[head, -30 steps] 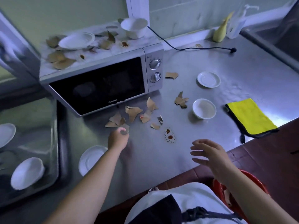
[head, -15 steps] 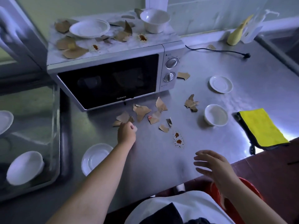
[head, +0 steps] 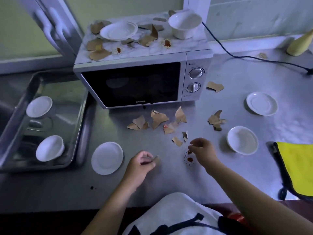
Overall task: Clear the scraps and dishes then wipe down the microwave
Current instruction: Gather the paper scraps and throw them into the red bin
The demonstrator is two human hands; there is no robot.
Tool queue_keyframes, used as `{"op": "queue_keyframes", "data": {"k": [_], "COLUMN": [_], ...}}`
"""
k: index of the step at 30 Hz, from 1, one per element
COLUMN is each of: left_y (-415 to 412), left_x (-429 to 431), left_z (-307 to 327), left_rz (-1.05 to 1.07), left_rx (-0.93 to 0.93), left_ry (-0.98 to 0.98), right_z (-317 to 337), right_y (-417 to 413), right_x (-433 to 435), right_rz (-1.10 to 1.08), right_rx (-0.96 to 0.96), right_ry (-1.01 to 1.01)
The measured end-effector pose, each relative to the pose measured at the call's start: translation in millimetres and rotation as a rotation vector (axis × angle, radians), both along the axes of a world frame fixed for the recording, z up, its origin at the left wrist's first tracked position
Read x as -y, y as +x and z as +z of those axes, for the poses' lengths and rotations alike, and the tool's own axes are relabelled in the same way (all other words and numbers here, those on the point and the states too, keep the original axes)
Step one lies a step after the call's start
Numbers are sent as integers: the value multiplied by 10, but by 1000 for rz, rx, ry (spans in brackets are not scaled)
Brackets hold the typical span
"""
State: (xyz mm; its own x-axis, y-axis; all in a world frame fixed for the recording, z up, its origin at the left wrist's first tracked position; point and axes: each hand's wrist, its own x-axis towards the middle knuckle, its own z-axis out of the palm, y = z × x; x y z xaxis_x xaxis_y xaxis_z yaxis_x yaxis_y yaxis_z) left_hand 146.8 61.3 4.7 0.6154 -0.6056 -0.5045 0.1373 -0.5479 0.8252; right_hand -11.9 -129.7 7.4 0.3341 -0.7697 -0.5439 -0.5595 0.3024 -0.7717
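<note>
The left hand [head: 141, 164], near the counter's [head: 169, 184] front edge, curls its fingers round a blurred scrap [head: 156, 157], while the right hand [head: 202, 152] bunches its fingertips above a red stain [head: 190, 159], grip unclear, just short of the loose scraps [head: 159, 118] before the microwave [head: 135, 82].

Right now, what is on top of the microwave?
A white plate, a white bowl, brown scraps and red stains. What the plate and bowl cover cannot be seen.

A brushed steel counter [head: 237, 175] is stretching across the view, catching dim bluish light and glaring brightest toward its right. A pale green wall [head: 118, 7] is rising behind it, meeting a white post [head: 194, 4] and white tiling [head: 254, 17]. Dark floor [head: 42, 223] is showing below.
</note>
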Motion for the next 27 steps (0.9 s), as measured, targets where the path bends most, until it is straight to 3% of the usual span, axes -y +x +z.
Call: {"op": "queue_keyframes", "data": {"k": [7, 11, 14, 18, 21, 27], "left_y": [-288, -436, -527, -548, -556, -561], "left_x": [-146, -230, -280, -324, -301, -287], "left_z": [206, 246, 283, 341, 373, 432], "left_rz": [185, 320, 388, 448, 465, 469], "left_rx": [-140, -167, -172, -167, -185, -199], "left_ry": [-12, 7, 9, 7, 9, 8], "right_z": [-420, -524, -513, -487, -519, -570], "right_y": [480, 528, 526, 537, 573, 643], "right_x": [574, 633, 652, 609, 559, 499], "right_rz": [381, 464, 455, 516, 685, 827], "right_rx": [-346, -482, -422, -157, -225, -286], "right_ry": [-330, -461, -420, -274, -397, -575]}}
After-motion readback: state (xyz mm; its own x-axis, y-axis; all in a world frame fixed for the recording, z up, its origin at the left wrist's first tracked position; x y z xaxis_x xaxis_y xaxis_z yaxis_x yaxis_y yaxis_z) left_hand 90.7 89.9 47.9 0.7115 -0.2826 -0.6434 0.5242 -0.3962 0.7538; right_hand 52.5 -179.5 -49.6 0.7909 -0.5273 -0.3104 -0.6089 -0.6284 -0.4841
